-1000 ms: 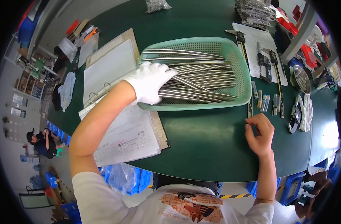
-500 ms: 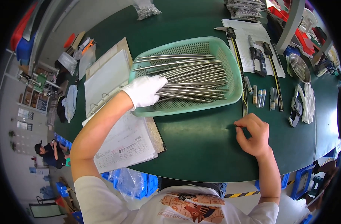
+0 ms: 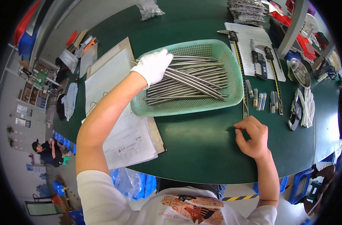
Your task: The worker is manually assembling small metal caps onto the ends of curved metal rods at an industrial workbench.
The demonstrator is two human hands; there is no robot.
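My left hand (image 3: 154, 67), in a white glove, is closed around several metal rods (image 3: 195, 84) near their left ends. These rods slant across the others, their right ends low in a green perforated plastic basket (image 3: 236, 86). More slim, shiny rods (image 3: 186, 98) lie roughly side by side in the basket beneath. My right hand (image 3: 254, 138) is bare and rests on the green tabletop to the right of the basket's near side. Its fingers are curled in toward the thumb, and I see nothing held in them.
Open binder papers (image 3: 129, 142) lie left of the basket. To the right are calipers (image 3: 268, 54), a micrometer (image 3: 258, 62), small capped tubes (image 3: 261, 100), a metal bowl (image 3: 300, 73) and a white glove (image 3: 308, 108). A bag of small parts (image 3: 150, 10) sits at the far edge.
My left hand has moved up and slightly right, swinging the gripped rods from lying nearly level to a slant across the pile. My right hand has stayed almost still.
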